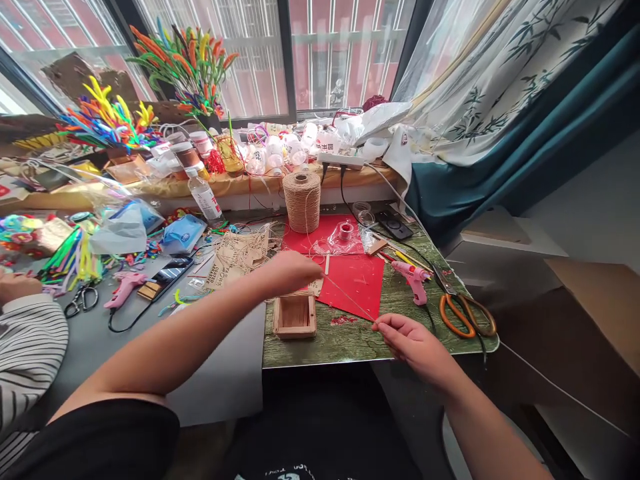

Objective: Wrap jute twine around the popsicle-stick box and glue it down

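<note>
A thin strand of twine (350,297) runs taut and slanting between my two hands. My left hand (296,270) is closed on its upper end, fingertips mostly hidden behind the hand. My right hand (407,339) pinches the lower end between thumb and fingers. Under the strand lies a red sheet (357,283), with a small pale stick (327,265) on it. Just below my left hand stands a small open wooden box (295,317). Behind that hand is a large spool of twine (301,203), with a loose loop hanging from its side.
To the right lie a pink glue gun (413,280), large orange-handled scissors (465,313) and a black phone (394,223). Crumpled printed brown paper (240,257) is at left. Another person's striped sleeve (33,353) rests at the left, near small scissors (81,300) and a second glue gun (125,288).
</note>
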A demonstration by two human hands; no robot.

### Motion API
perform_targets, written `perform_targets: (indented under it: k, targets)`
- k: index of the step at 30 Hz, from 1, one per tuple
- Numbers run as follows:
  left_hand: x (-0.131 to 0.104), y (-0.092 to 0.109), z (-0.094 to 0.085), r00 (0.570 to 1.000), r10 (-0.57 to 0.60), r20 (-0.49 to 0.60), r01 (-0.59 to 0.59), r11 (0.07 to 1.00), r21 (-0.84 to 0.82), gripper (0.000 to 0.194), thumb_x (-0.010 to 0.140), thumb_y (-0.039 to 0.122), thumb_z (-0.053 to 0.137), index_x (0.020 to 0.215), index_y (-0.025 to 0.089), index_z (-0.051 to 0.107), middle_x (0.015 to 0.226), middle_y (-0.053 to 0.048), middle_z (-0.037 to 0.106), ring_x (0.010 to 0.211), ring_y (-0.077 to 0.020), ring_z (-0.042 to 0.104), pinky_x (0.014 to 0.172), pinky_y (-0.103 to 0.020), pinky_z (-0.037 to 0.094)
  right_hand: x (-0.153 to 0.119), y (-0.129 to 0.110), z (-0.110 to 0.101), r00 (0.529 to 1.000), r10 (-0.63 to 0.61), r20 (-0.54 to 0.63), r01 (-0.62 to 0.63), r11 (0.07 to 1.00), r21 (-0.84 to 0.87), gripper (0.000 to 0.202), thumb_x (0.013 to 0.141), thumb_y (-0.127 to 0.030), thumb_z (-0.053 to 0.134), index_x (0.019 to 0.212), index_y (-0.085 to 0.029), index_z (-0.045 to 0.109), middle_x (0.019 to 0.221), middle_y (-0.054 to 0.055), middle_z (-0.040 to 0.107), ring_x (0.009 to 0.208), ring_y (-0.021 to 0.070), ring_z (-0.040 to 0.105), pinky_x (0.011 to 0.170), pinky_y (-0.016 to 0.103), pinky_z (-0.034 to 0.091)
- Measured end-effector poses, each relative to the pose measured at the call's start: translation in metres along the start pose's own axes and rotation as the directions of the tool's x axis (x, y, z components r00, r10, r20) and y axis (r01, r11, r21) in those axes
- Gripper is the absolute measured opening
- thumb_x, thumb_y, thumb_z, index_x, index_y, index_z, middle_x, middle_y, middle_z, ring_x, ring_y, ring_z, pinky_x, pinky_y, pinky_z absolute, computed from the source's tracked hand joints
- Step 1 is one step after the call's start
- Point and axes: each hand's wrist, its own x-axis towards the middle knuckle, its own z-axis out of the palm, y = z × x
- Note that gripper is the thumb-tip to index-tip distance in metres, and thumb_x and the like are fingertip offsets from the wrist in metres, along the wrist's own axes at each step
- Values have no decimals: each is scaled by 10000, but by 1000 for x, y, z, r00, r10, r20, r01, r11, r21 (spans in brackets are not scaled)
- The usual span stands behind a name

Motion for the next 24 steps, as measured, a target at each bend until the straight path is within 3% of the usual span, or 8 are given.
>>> perform_targets:
  k: [2, 5, 9, 13, 15, 18, 21, 24]
  targets:
    - [-9, -57, -13, 926, -354, -131, 358, 934, 8, 371, 1028, 447, 497, 873, 229, 754, 830, -40, 749, 791, -188, 631, 723, -321, 410, -9, 8, -19, 999, 36, -38, -36, 999, -18, 456, 903, -612, 731, 996, -170, 671, 620, -83, 370, 520, 77, 272, 503, 236, 197]
    - [-31, -118, -40, 817, -526, -238, 545, 838, 19, 411, 1033, 384, 464, 847, 137, 735, 885, -85, 743, 889, -205, 587, 832, -349, 392, -20, 14, -34, 991, 74, -110, -73, 997, 14, 447, 915, -614, 713, 993, -176, 670, 650, -71, 397, 531, 77, 270, 511, 233, 194]
    - [-40, -125, -55, 726, -589, -356, 626, 780, -12, 359, 1034, 220, 422, 1099, 8, 704, 1105, -140, 728, 1071, -218, 540, 980, -406, 350, -19, 11, -20, 992, 56, -113, -50, 997, 57, 426, 910, -601, 715, 984, -183, 675, 645, -66, 421, 510, 78, 265, 497, 235, 199]
    - [-5, -48, -31, 843, -426, -328, 438, 898, -40, 337, 1041, 223, 431, 1267, 138, 665, 1285, -77, 702, 1205, -186, 569, 1050, -344, 387, 3, -5, 18, 999, 25, -27, -23, 995, 95, 415, 895, -594, 725, 960, -186, 679, 623, -72, 394, 502, 81, 252, 468, 230, 171]
    - [11, 4, -17, 987, -73, -142, 58, 992, -110, 319, 1034, 343, 524, 1304, 230, 651, 1265, -50, 720, 1173, -189, 615, 1017, -331, 438, 16, -16, 35, 999, -31, 6, 31, 994, 101, 423, 890, -601, 730, 947, -184, 682, 616, -72, 389, 505, 82, 262, 461, 229, 168]
    - [18, 53, -3, 938, 336, 91, -303, 917, -259, 355, 1036, 494, 539, 1254, 240, 658, 1067, -60, 758, 1030, -220, 670, 922, -349, 481, 28, -28, 46, 992, -124, -14, 125, 984, 124, 423, 897, -601, 729, 955, -185, 681, 609, -78, 396, 499, 73, 275, 465, 226, 182]
    - [10, 30, 0, 983, 156, 94, -133, 968, -215, 334, 1067, 444, 458, 974, 233, 700, 913, -44, 736, 830, -191, 656, 734, -309, 463, 28, -28, 35, 989, -140, -57, 146, 980, 134, 403, 908, -578, 732, 951, -182, 678, 598, -84, 387, 489, 65, 267, 469, 228, 165]
    - [-7, -46, -13, 959, -283, -23, 278, 952, -129, 298, 1039, 428, 486, 931, 225, 676, 873, -9, 722, 795, -164, 624, 733, -288, 449, 17, -16, 8, 994, -85, -74, 95, 986, 140, 390, 914, -560, 737, 952, -177, 673, 609, -83, 380, 492, 61, 250, 476, 233, 139]
